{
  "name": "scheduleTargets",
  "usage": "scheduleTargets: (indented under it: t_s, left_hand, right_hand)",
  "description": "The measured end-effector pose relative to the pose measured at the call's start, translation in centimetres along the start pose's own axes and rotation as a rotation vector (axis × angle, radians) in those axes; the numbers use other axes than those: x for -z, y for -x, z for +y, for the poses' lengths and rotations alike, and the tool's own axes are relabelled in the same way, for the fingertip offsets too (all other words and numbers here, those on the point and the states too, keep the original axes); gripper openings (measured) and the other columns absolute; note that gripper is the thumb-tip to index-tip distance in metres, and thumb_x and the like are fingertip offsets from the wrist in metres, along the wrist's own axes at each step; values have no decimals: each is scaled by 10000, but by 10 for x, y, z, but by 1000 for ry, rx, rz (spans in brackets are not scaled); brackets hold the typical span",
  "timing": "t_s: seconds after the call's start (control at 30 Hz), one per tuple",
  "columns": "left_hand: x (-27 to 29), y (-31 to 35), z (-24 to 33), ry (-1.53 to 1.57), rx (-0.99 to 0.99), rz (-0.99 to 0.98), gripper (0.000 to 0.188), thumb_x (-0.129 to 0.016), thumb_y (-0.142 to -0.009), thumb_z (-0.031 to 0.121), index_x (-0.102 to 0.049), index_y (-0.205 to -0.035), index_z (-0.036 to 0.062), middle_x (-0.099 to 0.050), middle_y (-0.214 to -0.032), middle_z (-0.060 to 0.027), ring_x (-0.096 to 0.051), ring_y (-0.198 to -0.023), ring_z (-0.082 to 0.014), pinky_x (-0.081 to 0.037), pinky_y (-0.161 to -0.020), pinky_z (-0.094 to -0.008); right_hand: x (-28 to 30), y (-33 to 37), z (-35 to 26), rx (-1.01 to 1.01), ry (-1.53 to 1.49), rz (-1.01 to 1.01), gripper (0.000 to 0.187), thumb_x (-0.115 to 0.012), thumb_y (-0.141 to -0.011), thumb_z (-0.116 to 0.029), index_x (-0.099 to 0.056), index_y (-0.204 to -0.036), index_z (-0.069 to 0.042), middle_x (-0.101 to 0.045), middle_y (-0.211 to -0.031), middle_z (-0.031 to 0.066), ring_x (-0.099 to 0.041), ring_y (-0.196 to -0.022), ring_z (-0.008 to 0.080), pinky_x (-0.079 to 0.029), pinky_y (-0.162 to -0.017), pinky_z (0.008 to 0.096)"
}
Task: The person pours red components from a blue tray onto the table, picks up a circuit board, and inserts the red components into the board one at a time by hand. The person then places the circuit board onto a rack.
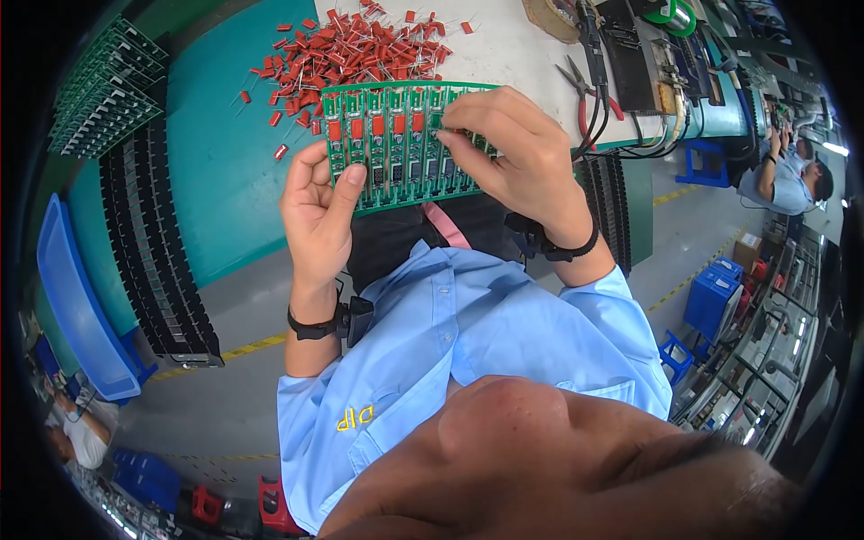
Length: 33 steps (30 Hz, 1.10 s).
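A green circuit board panel, made of several narrow strips side by side, is held at the near edge of the bench. My left hand grips its left end, thumb on top and fingers curled beneath. Red block-shaped capacitors stand in a row on the left strips. Over the right part of the panel, my right hand is closed in a pinch, fingertips down at the board; whatever it pinches is hidden. Beyond the panel lies a heap of loose red capacitors with wire leads.
Pliers with red handles and dark cables lie right of the panel, near a solder spool. Stacked green boards and a black slotted rack stand at left, beside a blue tray. A co-worker sits far right.
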<state>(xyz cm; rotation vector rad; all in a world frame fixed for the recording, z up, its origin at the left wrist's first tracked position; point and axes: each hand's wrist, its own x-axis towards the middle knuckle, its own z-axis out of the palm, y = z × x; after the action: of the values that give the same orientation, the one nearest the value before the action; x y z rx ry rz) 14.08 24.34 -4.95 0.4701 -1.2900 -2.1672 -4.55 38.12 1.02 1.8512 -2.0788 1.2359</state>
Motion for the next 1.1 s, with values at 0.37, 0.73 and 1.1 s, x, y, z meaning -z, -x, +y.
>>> scheduleTargets:
  t_s: [0.37,0.73,1.1]
  left_hand:
    - [-1,0,2,6,-3,-27,331,-605,-971,-45,-468,-1271,-67,-654,-1228,-165,-629,-1100,-138,-506,-944,-267]
    - [-1,0,3,11,2,-49,332,-611,-969,-40,-471,-1269,-70,-664,-1201,-164,-638,-1083,-140,-518,-927,-268]
    - [-1,-1,3,6,-2,-54,323,-602,-972,-44,-471,-1266,-71,-668,-1192,-161,-645,-1067,-133,-523,-908,-257]
  right_hand:
    - [0,-3,-2,-7,24,-26,220,-788,-744,52,-690,-931,-12,-695,-884,86,-681,-809,239,-551,-683,327]
    - [2,-5,-6,-13,55,-52,210,-790,-742,42,-688,-918,-12,-693,-882,75,-680,-812,247,-555,-699,336]
    - [5,-8,-7,-30,35,-77,234,-800,-750,20,-706,-962,-10,-708,-913,82,-688,-840,248,-563,-708,338]
